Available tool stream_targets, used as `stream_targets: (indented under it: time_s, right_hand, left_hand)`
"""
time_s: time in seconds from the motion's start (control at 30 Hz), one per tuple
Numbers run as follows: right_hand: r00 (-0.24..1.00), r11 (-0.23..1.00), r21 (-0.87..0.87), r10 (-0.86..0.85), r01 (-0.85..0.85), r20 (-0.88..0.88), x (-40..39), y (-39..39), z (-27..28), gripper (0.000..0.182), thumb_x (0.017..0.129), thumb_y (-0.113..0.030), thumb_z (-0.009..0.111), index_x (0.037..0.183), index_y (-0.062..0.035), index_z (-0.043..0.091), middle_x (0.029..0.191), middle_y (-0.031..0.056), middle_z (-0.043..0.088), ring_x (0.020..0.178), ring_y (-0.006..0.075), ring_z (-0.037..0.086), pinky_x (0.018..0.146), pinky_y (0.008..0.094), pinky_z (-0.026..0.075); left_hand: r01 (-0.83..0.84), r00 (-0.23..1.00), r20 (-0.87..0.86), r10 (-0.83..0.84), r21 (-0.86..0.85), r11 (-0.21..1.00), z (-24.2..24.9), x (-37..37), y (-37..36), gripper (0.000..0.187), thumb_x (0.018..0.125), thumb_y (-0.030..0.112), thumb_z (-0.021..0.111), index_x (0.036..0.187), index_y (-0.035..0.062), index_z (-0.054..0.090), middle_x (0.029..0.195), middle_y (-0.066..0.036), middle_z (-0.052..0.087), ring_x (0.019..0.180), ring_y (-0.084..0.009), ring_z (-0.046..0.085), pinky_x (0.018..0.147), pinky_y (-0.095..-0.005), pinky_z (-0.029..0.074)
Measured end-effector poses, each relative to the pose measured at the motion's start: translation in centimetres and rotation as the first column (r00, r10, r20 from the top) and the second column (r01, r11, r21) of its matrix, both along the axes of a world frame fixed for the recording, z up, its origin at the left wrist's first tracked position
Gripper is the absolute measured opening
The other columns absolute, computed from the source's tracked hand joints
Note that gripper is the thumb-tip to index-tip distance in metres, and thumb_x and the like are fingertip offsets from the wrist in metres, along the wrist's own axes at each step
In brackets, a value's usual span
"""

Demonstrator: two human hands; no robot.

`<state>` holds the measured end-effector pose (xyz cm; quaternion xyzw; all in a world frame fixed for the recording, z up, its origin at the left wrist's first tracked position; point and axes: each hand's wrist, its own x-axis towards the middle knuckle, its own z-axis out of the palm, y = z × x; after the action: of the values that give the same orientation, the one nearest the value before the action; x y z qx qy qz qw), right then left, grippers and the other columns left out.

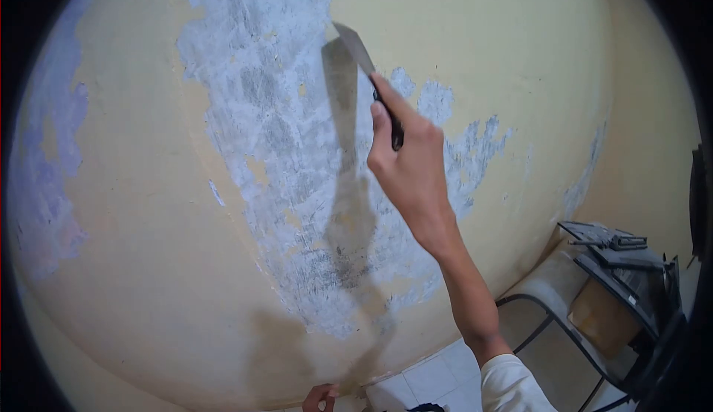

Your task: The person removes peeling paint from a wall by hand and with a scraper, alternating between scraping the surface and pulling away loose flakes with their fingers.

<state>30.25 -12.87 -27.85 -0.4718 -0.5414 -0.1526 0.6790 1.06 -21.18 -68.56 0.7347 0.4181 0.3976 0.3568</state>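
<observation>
My right hand is wrapped round the dark handle of a putty knife, its index finger stretched along the tool. The metal blade points up and to the left, its tip at the edge of a bare grey-white patch on the yellow wall. At the bottom edge, my left hand shows only in part, low by the wall, with its fingers curled; whether it holds anything is hidden. A shadow of the raised arm and tool falls on the patch.
Another peeled patch is at the far left. At the lower right stands a chair with dark panels and parts piled on it. White floor tiles show below the wall.
</observation>
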Motion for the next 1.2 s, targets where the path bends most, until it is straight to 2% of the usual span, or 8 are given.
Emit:
stream_targets:
  time_s: [0.27,0.33,0.6,0.67,0.8,0.93,1.13,1.2]
  right_hand:
    - [0.991,0.994,-0.104,0.006,-0.021,-0.137,-2.2,-0.6,0.2,0.035,0.100,-0.007,0.053,0.134,-0.0007,0.061,0.065,0.0160,0.055,0.055,0.0129,0.042,0.053,0.0327,0.038]
    - [0.987,0.987,-0.004,-0.159,0.159,0.027,-2.9,1.1,-0.9,0.037,0.100,-0.006,0.052,0.135,-0.0005,0.059,0.065,0.0166,0.055,0.054,0.0133,0.041,0.052,0.0331,0.037]
    - [0.987,0.989,-0.093,-0.124,0.114,-0.107,-4.0,1.3,-1.0,0.038,0.099,-0.006,0.052,0.136,0.0002,0.059,0.066,0.0169,0.058,0.054,0.0140,0.045,0.053,0.0325,0.039]
    - [0.989,0.988,0.044,-0.147,0.147,-0.002,-3.3,1.7,-1.0,0.040,0.098,-0.007,0.050,0.134,0.0074,0.056,0.058,0.0234,0.058,0.046,0.0308,0.059,0.050,0.0434,0.046]
    - [0.988,0.987,0.040,-0.155,0.154,0.021,-2.4,0.7,-0.1,0.040,0.097,-0.006,0.048,0.134,0.0076,0.056,0.067,0.0288,0.062,0.056,0.0372,0.065,0.057,0.0470,0.049]
    - [0.992,0.994,-0.043,-0.105,0.102,-0.067,-2.7,0.2,0.1,0.036,0.098,-0.008,0.053,0.132,0.0027,0.060,0.074,0.0235,0.061,0.061,0.0168,0.053,0.061,0.0339,0.045]
    - [0.998,0.999,-0.011,-0.041,0.040,-0.047,-2.5,-0.2,0.3,0.036,0.098,-0.008,0.053,0.132,0.0032,0.059,0.074,0.0222,0.061,0.060,0.0171,0.051,0.060,0.0337,0.045]
    - [0.995,0.999,-0.028,-0.046,0.044,-0.094,-2.3,-0.3,0.7,0.036,0.098,-0.008,0.053,0.132,0.0036,0.059,0.075,0.0227,0.062,0.060,0.0188,0.052,0.060,0.0340,0.045]
  left_hand:
    - [0.217,0.973,-0.129,-0.190,0.245,0.945,6.3,1.8,5.1,0.017,0.092,0.002,0.065,0.108,0.0030,0.070,0.108,-0.013,0.069,0.103,-0.0271,0.068,0.087,-0.0346,0.055]
    - [0.288,0.957,-0.139,-0.256,0.324,0.901,8.3,2.5,5.6,0.018,0.092,0.001,0.065,0.109,0.0027,0.071,0.111,-0.014,0.067,0.105,-0.0274,0.067,0.089,-0.0352,0.054]
    - [0.376,0.926,-0.079,-0.368,0.231,0.897,8.0,4.0,3.8,0.017,0.093,0.002,0.065,0.108,0.0040,0.073,0.113,-0.013,0.066,0.104,-0.0269,0.067,0.091,-0.0360,0.054]
    - [0.394,0.919,-0.121,-0.375,0.265,0.880,7.4,3.5,4.0,0.016,0.093,0.003,0.065,0.107,0.0043,0.073,0.113,-0.013,0.066,0.103,-0.0261,0.067,0.091,-0.0360,0.054]
    - [0.380,0.925,-0.062,-0.375,0.200,0.903,4.5,0.9,3.4,0.021,0.099,0.008,0.059,0.117,0.0052,0.068,0.119,-0.016,0.063,0.115,-0.0326,0.061,0.099,-0.0402,0.048]
    - [0.391,0.918,-0.031,-0.395,0.233,0.891,3.3,1.0,4.9,0.023,0.099,0.009,0.059,0.120,0.0069,0.068,0.121,-0.015,0.062,0.119,-0.0338,0.058,0.103,-0.0407,0.045]
    - [0.346,0.938,-0.039,-0.344,0.163,0.924,6.2,3.1,5.3,0.017,0.092,0.002,0.067,0.108,0.0047,0.073,0.112,-0.015,0.066,0.102,-0.0257,0.066,0.088,-0.0357,0.054]
    - [0.384,0.923,-0.100,-0.371,0.213,0.899,5.6,3.4,5.5,0.019,0.096,0.009,0.063,0.113,0.0055,0.070,0.118,-0.016,0.063,0.112,-0.0313,0.061,0.096,-0.0398,0.049]
